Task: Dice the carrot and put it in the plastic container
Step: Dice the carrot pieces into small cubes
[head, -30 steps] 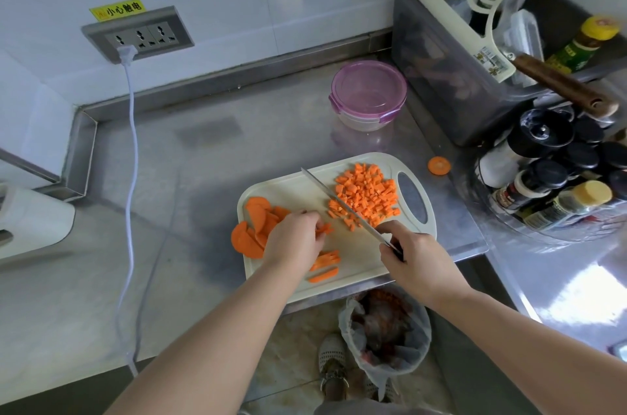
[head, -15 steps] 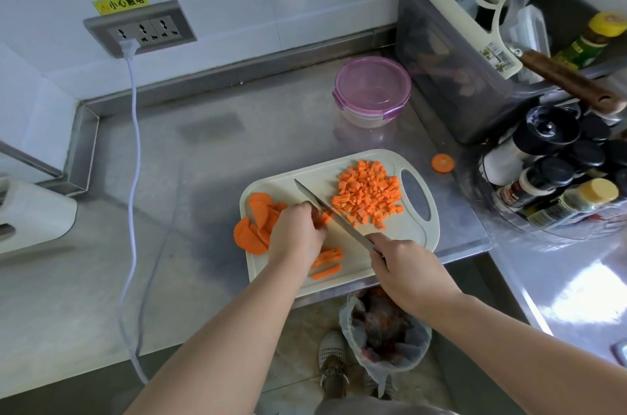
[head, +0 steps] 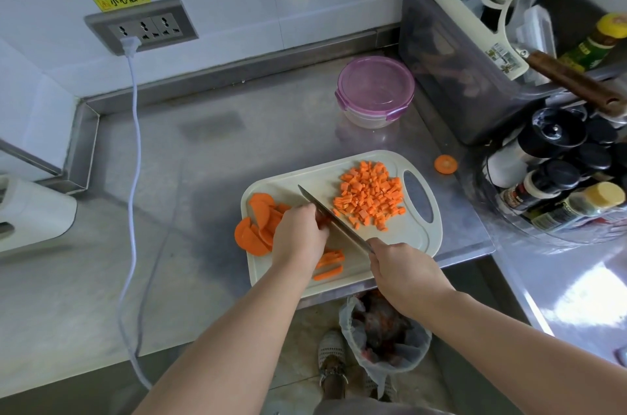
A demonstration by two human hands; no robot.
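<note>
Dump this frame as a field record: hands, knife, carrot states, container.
left hand: fingers curled on carrot mostly hidden beneath it, against the blade
right hand: grips the knife handle
knife: blade angled across the cutting board
diced carrot: pile on the board's right half
carrot slices: stacked at the board's left edge, some overhanging
carrot strips: loose, near the front edge
plastic container: behind the board, purple lid on
stray carrot round: on the counter, right of the board

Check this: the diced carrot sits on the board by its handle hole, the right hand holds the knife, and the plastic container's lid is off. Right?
One thing is wrong: in the head view the plastic container has its purple lid on. The rest stands.
</note>
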